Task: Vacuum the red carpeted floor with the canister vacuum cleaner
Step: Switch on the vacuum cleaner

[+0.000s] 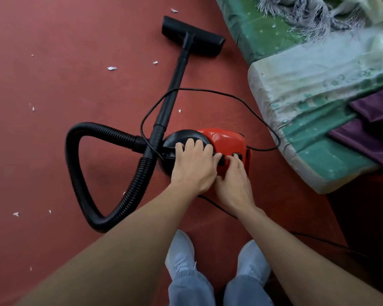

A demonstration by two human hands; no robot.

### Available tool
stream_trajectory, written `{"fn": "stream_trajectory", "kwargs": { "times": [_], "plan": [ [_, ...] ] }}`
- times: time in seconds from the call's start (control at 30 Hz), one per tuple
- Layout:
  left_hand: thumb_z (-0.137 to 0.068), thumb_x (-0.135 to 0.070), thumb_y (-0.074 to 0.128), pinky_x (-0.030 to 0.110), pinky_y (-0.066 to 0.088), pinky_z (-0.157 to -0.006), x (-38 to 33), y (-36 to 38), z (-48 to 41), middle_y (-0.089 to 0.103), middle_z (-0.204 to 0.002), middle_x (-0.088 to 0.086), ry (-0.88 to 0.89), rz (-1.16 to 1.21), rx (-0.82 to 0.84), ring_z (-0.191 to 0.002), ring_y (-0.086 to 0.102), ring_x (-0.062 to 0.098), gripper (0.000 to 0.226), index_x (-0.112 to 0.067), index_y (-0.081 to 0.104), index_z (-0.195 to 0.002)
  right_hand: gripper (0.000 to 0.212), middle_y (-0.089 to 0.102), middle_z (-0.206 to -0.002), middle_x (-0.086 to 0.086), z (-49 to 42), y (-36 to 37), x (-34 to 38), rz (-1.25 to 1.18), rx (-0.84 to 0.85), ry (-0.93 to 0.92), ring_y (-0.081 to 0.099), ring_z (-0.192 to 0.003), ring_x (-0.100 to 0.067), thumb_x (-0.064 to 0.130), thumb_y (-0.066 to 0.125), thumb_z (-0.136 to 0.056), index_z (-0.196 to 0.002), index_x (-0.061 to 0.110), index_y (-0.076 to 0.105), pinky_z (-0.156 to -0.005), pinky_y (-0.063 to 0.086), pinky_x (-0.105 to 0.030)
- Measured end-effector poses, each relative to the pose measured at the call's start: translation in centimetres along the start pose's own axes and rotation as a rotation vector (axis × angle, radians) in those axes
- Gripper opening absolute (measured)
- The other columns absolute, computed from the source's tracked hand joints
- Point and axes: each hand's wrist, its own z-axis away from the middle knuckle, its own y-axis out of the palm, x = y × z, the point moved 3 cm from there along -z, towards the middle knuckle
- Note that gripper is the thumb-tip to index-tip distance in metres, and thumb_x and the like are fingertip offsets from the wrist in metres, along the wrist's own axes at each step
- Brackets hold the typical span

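Place: home room | red carpet (53,151) | floor mattress (318,133) with blankets (372,120)

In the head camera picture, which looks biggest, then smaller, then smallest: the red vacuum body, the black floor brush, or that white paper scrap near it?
1. Red vacuum body
2. Black floor brush, though it lies farther away
3. White paper scrap

open carpet (53,89) left; mattress (307,133) blocks the right.

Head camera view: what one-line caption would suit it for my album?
Both hands, left hand and right hand, rest on the red canister vacuum, its floor nozzle lying on the paper-littered red carpet.
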Motion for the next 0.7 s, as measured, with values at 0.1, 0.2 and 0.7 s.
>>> {"fn": "stream_trajectory", "kwargs": {
  "times": [0.1,0.2,0.7],
  "plan": [
    [-0.103,-0.044,0.026,0.044,0.028,-0.099,0.1,0.3,0.0,0.056,-0.112,0.004,0.004,-0.011,-0.035,-0.107,0.044,0.025,0.041,-0.018,0.058,-0.109,0.055,0.050,-0.141,-0.012,0.0,-0.7,0.1,-0.034,-0.023,0.035,0.052,-0.126,-0.031,0.010,0.053,-0.090,-0.142,0.011,0.037,-0.096,0.041,-0.036],
    [-0.103,-0.044,0.026,0.044,0.028,-0.098,0.1,0.5,0.0,0.055,-0.108,0.004,0.004,-0.007,-0.044,-0.104,0.044,0.024,0.040,-0.019,0.058,-0.106,0.043,0.063,-0.117,-0.012,0.0,-1.2,0.2,-0.049,-0.011,0.078,0.061,-0.106,-0.032,0.009,0.050,-0.091,-0.133,0.014,0.040,-0.078,0.041,-0.033],
    [-0.102,-0.043,0.030,0.044,0.030,-0.093,-0.1,0.9,0.0,0.058,-0.099,0.005,0.003,-0.013,-0.145,-0.097,0.048,0.025,0.038,-0.018,0.059,-0.097,0.030,0.059,-0.100,-0.011,-1.8,-1.0,-0.6,-0.045,0.000,0.167,0.058,-0.094,-0.034,0.006,0.049,-0.084,-0.112,0.016,0.048,-0.077,0.040,-0.032]
  ]
}}
